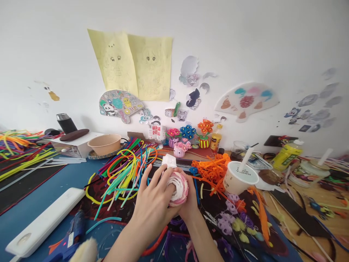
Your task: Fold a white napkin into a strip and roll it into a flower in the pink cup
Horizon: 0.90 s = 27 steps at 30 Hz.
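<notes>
Both my hands meet in the middle of the table over a pink and white coiled pipe-cleaner piece (180,190) with a white tip sticking up at its far side. My left hand (152,203) lies over its left side, fingers partly spread and pressed onto it. My right hand (191,198) cups it from the right and below, fingers wrapped round it. A loose pile of colourful pipe cleaners (124,169) lies just left of my hands, and a heap of orange ones (212,169) just right.
A paper cup with a straw (238,176) stands right of my hands. A blue glue gun (68,240) and a white flat case (45,222) lie at front left. Small pipe-cleaner flower pots (188,136), a bowl (105,143) and bottles line the wall.
</notes>
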### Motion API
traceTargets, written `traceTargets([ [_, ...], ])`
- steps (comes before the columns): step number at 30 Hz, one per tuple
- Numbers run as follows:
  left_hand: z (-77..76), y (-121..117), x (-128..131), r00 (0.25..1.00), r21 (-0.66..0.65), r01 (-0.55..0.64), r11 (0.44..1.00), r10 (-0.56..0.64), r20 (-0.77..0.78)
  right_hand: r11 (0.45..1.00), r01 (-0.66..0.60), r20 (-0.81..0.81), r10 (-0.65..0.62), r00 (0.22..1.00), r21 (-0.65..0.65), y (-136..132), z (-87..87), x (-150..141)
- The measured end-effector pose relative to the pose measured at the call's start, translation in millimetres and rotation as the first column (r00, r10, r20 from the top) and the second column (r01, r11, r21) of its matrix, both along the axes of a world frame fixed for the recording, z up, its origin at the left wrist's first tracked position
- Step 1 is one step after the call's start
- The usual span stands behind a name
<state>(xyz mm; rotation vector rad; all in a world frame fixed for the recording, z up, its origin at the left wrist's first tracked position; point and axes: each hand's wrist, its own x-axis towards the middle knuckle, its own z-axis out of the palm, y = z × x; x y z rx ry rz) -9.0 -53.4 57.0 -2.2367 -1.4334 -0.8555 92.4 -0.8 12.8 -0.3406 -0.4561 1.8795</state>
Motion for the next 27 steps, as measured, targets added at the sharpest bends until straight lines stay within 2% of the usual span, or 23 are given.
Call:
traceTargets([
  [2, -4.5, 0.4, 0.5, 1.000, 0.015, 0.001, 1.000, -0.001, -0.013, 1.000, 0.029, 0.002, -0.029, 1.000, 0.000, 0.7, -0.9, 0.9],
  [8, -6.0, -4.9, 4.7, 1.000, -0.084, 0.019, 0.996, -0.017, 0.020, 0.999, 0.035, 0.007, -0.035, 0.999, 0.002, 0.5, 0.1, 4.6],
  [14, 2.4, -6.6, 8.0, 0.998, 0.073, -0.052, 0.996, 0.050, 0.024, 0.998, 0.047, 0.013, -0.046, 0.999, -0.038, 4.4, -4.1, 7.0],
  [16, 4.4, -4.7, 7.4, 0.999, 0.082, -0.046, 0.996, 0.046, -0.001, 0.999, 0.043, 0.038, -0.041, 0.998, -0.034, 6.3, -5.5, 8.9],
  [20, 4.8, -0.9, 3.7, 0.995, 0.003, -0.020, 1.000, 0.021, -0.101, 0.999, 0.050, 0.117, -0.052, 0.992, 0.018, 9.7, -6.5, 12.4],
  [25, 3.8, 0.1, -3.9, 0.976, 0.031, -0.114, 0.993, 0.117, -0.185, 0.990, 0.088, 0.221, -0.111, 0.969, 0.111, 11.0, -3.5, 19.6],
  [27, 2.4, 0.4, -7.6, 0.967, 0.019, -0.145, 0.989, 0.146, -0.209, 0.982, 0.059, 0.288, -0.109, 0.951, 0.178, 9.6, -1.0, 24.6],
])
